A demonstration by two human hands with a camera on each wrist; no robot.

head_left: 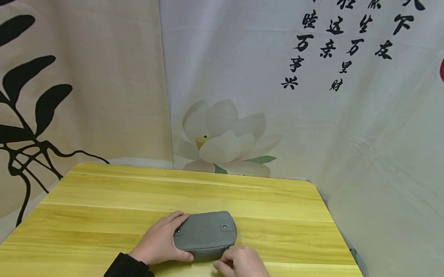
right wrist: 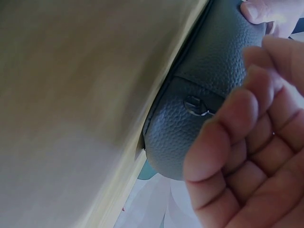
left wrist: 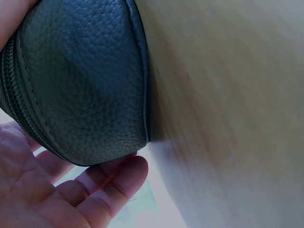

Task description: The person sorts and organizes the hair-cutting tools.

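Observation:
A grey pebbled-leather zip pouch (head_left: 208, 230) lies on the wooden table (head_left: 125, 192) with small metal studs at its ends. My left hand (head_left: 162, 239) grips its left end, thumb along the near side and fingers over the far side. In the left wrist view, a dark zipper (left wrist: 19, 102) curves round the pouch. At the near right corner my right hand (head_left: 244, 266) has its fingers curled, thumb and index finger together by the zipper line. They appear to pinch the zipper pull, which the fingers hide. A metal ring (right wrist: 195, 105) shows on the pouch's end beside the right fingers.
Behind the table hangs a pale cloth backdrop (head_left: 231, 62) printed with a lotus and black characters. Another cloth with dark leaves (head_left: 25, 73) hangs at the left. The table's far edge (head_left: 204, 172) meets the backdrop.

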